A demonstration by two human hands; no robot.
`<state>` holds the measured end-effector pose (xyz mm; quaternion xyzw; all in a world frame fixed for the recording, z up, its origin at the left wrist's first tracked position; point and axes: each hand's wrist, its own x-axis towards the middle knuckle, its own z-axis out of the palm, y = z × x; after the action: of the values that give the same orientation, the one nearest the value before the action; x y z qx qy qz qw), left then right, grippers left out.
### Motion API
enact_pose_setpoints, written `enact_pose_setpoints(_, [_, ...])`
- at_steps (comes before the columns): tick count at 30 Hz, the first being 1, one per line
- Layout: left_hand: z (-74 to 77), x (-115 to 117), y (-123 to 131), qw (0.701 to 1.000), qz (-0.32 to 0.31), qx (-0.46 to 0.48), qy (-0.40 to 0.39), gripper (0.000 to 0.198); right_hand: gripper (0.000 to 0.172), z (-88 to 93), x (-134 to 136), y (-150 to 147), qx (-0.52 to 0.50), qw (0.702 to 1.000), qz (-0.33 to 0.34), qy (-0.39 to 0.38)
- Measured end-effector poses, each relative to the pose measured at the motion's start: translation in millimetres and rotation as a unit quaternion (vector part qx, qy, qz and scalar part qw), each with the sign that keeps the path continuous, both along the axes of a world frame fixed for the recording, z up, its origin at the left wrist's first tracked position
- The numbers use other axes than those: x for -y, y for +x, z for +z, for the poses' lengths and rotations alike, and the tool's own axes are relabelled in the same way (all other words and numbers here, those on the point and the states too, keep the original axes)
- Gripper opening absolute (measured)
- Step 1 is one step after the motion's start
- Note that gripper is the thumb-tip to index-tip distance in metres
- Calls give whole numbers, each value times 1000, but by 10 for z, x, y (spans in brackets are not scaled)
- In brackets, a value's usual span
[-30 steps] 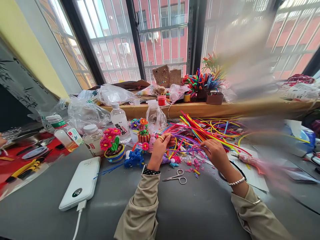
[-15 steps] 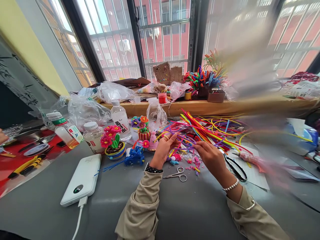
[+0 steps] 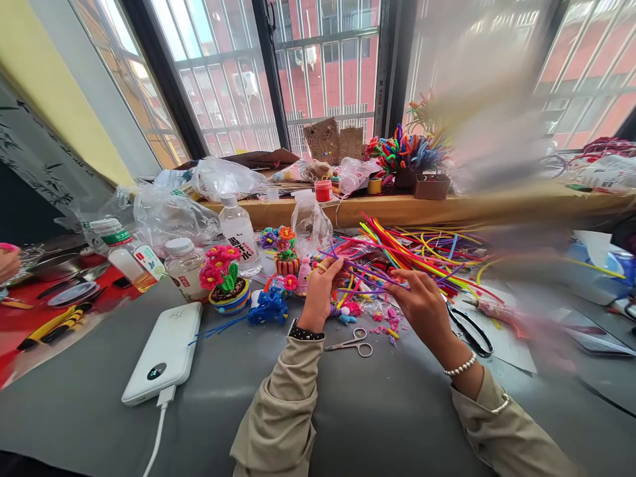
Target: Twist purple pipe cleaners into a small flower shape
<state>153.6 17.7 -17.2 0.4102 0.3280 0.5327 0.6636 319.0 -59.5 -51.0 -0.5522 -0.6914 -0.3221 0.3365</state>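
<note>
Purple pipe cleaners stretch between my two hands above the table. My left hand pinches them between thumb and fingers, and a short purple end sticks up past the fingertips. On the other side, my right hand has its fingers closed on the purple strands. Small metal scissors lie below the hands, beside pink scraps. Behind the hands spreads a heap of loose colourful pipe cleaners. Black-handled scissors rest to the right of my right hand.
Left of my left hand are a blue pipe-cleaner bundle, a pink flower pot, bottles and a white power bank with its cable. A glue gun lies right. Another person's hand shows far left. A blur covers the right side.
My right hand has shifted slightly right and up, so the hands are a little farther apart. The purple strands between them have changed shape. My left hand stays nearly in place.
</note>
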Motion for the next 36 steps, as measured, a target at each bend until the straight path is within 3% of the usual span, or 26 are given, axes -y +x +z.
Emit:
enact_pose_setpoints(4, [-11,-23,-5,999,36,10,0,9,14,56,35,55,7,997,-70,32])
enact_pose_setpoints(9, [-9,-26,1,998,54,30,6,9,17,84,62,132,28,997,-64,22])
enact_pose_setpoints(13, [-14,-22,4,999,52,8,0,8,18,70,63,142,-59,998,-26,27])
enact_pose_setpoints(16, [-18,-12,2,998,41,-46,-12,7,24,56,54,109,-199,979,30,14])
enact_pose_setpoints(19, [-22,2,3,994,24,-109,-8,10,23,46,35,68,-414,905,93,-19])
enact_pose_setpoints(22, [-26,8,12,989,-1,-146,18,14,20,57,6,44,-610,773,170,-30])
enact_pose_setpoints(25, [-30,5,30,986,3,-164,29,19,23,95,-13,32,-720,650,242,-15])
enact_pose_setpoints(27, [-37,-3,41,984,6,-177,35,21,29,120,-15,25,-750,603,271,-21])
enact_pose_setpoints(31, [-61,-26,52,980,-10,-190,55,16,32,126,-10,19,-754,589,287,-45])
enact_pose_setpoints(36, [-80,-35,56,974,-13,-220,54,3,21,83,-11,18,-717,635,270,-102])
